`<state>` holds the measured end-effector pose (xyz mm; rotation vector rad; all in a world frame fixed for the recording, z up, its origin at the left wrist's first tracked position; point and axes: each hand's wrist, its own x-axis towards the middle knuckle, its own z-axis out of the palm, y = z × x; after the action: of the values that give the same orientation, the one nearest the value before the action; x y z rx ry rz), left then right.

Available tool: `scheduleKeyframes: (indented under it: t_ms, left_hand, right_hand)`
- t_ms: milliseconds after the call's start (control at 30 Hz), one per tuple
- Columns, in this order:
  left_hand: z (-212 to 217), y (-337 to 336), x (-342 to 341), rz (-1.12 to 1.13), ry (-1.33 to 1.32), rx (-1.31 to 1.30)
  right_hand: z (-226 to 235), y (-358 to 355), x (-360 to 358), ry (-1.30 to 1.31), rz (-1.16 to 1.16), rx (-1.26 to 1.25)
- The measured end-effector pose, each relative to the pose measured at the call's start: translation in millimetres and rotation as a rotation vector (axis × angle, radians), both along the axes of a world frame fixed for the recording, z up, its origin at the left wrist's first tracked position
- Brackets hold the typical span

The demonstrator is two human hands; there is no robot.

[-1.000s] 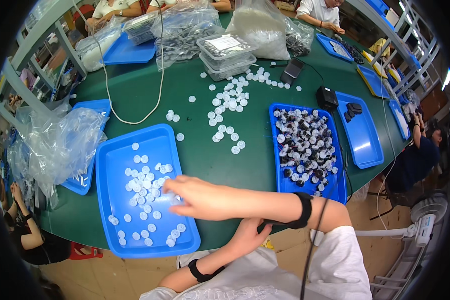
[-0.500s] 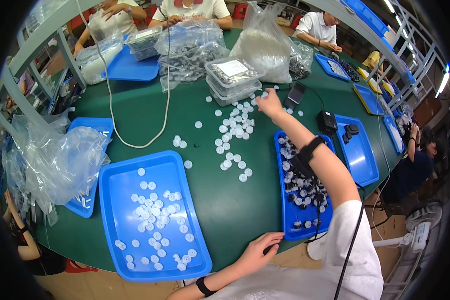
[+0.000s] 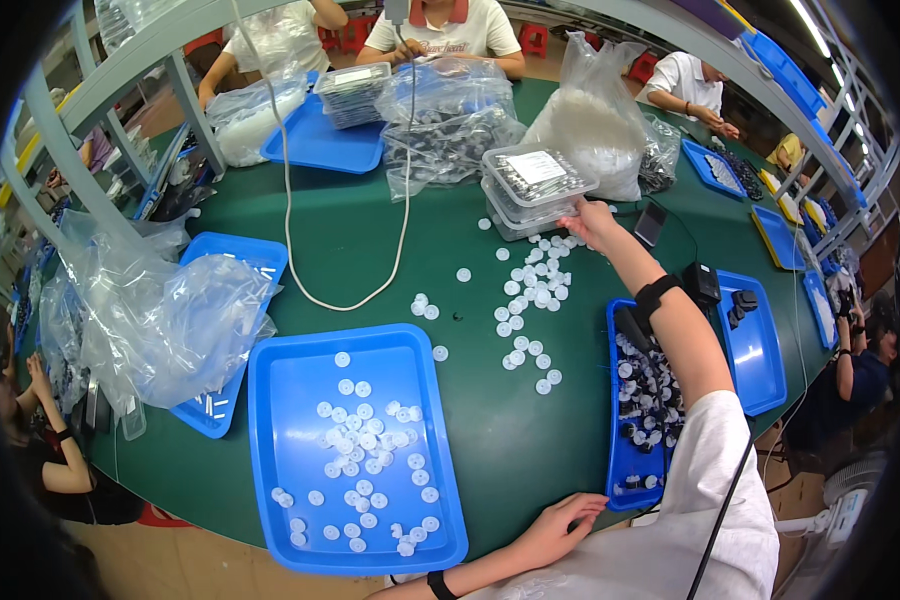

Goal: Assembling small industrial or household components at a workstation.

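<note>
My right hand [image 3: 592, 224] reaches across the table to the lower right corner of two stacked clear plastic boxes [image 3: 536, 185]. Its fingers are bent beside the box corner, at the far end of a scatter of small white plastic wheels [image 3: 541, 297]; whether they pinch anything is too small to tell. Nearer to me, my left hand [image 3: 558, 532] lies at the table's front edge, fingers stretched out and empty. Its fingertips are by the corner of a narrow blue tray [image 3: 613, 400], which holds small black parts with white wheels. More white wheels lie in a large blue tray [image 3: 295, 385] at left.
A clear plastic bag [image 3: 160, 310] covers part of a blue tray with white pins. A white cable [image 3: 289, 220] loops down onto the table. Bulging bags [image 3: 595, 125] stand at the back. A black adapter [image 3: 701, 284] sits beside another blue tray [image 3: 755, 350]. Co-workers sit around.
The whole view has shifted, so the table sits further right and lower. My right hand has moved slightly closer to the box corner. My left hand stays by the narrow tray's corner.
</note>
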<state>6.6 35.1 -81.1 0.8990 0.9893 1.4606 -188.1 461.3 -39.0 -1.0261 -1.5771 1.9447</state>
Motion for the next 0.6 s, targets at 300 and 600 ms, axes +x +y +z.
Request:
scheduleKeyframes:
  t_ms: [300,600]
  left_hand:
    - [-0.2,-0.2,-2.4,-0.022,0.049,-0.002]
    - [-5.8,-1.3,1.0,-0.028,0.057,0.013]
  right_hand:
    - [16.3,-25.4,-1.3,0.115,-0.053,0.095]
    - [14.2,-68.3,-37.7,0.216,0.006,0.035]
